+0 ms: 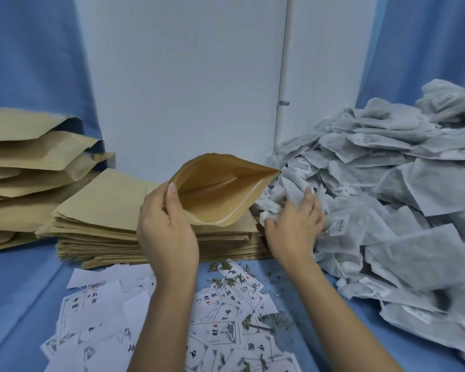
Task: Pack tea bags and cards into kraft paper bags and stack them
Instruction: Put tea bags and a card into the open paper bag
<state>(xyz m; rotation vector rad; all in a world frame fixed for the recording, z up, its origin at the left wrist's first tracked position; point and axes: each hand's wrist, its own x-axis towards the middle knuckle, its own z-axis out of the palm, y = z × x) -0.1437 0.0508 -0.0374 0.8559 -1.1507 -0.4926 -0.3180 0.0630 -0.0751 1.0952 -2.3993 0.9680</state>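
Note:
My left hand holds an open kraft paper bag by its left rim, mouth facing me and gaping wide, nothing visible inside. My right hand is at the left edge of a big heap of grey-white tea bags, fingers closed around a few crumpled tea bags. Printed white cards lie scattered on the blue cloth in front of me, under my forearms. A stack of flat empty kraft bags sits just behind my left hand.
Filled kraft bags are piled at the far left. A white panel stands behind, blue cloth covers the table and hangs at both sides. Loose green tea crumbs lie among the cards.

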